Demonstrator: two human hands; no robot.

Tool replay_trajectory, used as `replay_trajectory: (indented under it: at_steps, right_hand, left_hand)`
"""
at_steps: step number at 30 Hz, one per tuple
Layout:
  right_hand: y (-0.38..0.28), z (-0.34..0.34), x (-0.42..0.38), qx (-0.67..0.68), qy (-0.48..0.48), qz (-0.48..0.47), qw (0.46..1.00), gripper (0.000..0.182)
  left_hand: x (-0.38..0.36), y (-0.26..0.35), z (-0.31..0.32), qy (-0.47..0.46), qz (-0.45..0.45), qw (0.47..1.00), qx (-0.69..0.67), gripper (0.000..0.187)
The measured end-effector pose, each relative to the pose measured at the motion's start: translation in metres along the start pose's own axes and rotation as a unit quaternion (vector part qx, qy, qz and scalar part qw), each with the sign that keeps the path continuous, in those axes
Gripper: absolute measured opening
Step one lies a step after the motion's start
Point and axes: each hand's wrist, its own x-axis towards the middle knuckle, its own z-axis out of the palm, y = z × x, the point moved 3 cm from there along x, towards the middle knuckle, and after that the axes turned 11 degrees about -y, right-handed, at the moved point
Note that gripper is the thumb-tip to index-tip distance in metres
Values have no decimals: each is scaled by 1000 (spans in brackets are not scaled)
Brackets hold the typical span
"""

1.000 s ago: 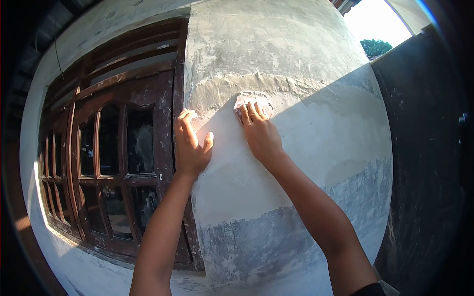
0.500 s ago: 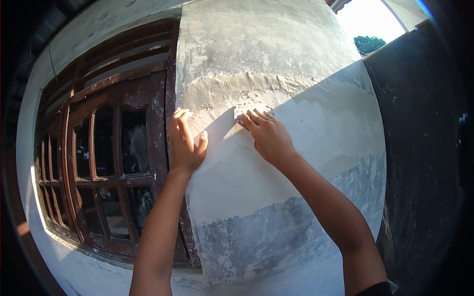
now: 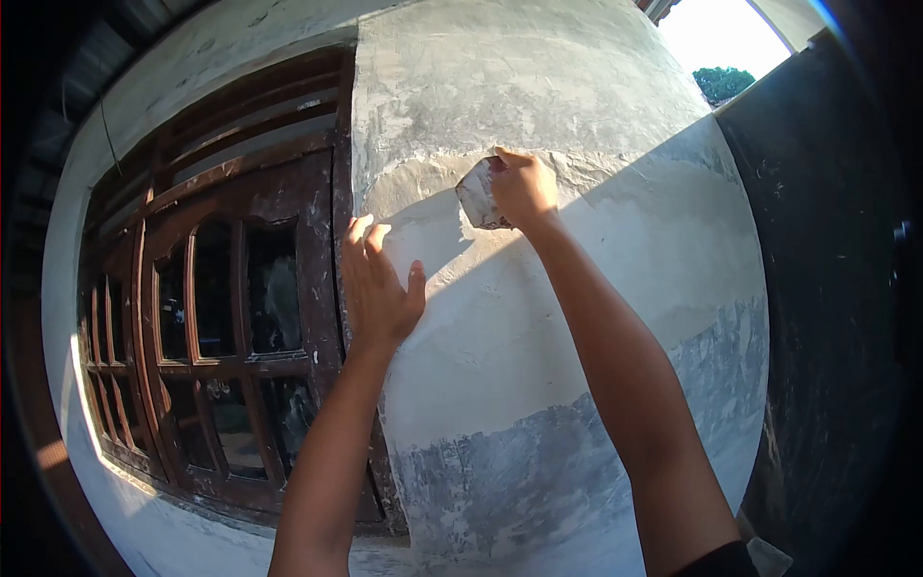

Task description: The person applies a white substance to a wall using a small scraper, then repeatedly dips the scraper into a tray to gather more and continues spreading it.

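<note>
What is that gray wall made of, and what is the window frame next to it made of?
The wall looks like cement plaster: matte, pale gray, with rough smeared ridges near the top and patchy darker gray lower down. The window frame looks like wood, dark brown and slightly glossy, flecked with pale splashes. The right hand presses a small pale pad to the wall; its material is unclear.

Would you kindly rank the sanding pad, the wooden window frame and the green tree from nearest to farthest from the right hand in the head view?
1. Sanding pad: gripped in the right hand, against the plastered wall.
2. Wooden window frame: to the left, beyond the left hand.
3. Green tree: upper right, outside.
</note>
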Motion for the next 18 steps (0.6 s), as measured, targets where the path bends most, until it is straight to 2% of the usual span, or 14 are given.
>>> replay_trajectory:
  at_steps: [1, 3, 4, 6, 9, 10, 11, 13, 15, 17, 18]
  right_hand:
    - [10, -10, 2, -24, 7, 50, 998, 42]
    - [22, -25, 3, 6, 95, 85, 992, 43]
    - [25, -20, 3, 9, 97, 87, 991, 43]
    - [11, -11, -3, 66, 91, 8, 994, 45]
    - [-4, 5, -9, -21, 19, -59, 998, 49]
    - [2, 0, -8, -37, -11, -3, 999, 49]
    - [8, -9, -7, -23, 31, 61, 997, 47]
    - [16, -27, -8, -11, 141, 107, 984, 46]
    - [12, -28, -12, -4, 133, 95, 987, 48]
    - [3, -7, -10, 34, 74, -16, 997, 49]
    - [-1, 1, -11, 10, 21, -27, 999, 50]
  left_hand:
    - [0, 1, -1, -6, 0, 1000, -3, 61]
    - [0, 1, -1, -10, 2, 1000, 1, 61]
    - [0, 0, -1, -11, 5, 1000, -3, 61]
    - [0, 0, 1, -12, 8, 1000, -7, 60]
    - [-2, 0, 2, 7, -7, 1000, -7, 60]
    - [-2, 1, 1, -1, 5, 1000, -8, 59]
    - [-1, 1, 0, -7, 15, 1000, -8, 59]
    - [-1, 1, -1, -10, 4, 1000, -1, 59]
    - [-2, 2, 0, -17, -4, 1000, 3, 58]
    - [-2, 0, 1, 8, 15, 1000, 4, 60]
    - [-2, 0, 1, 7, 14, 1000, 3, 60]
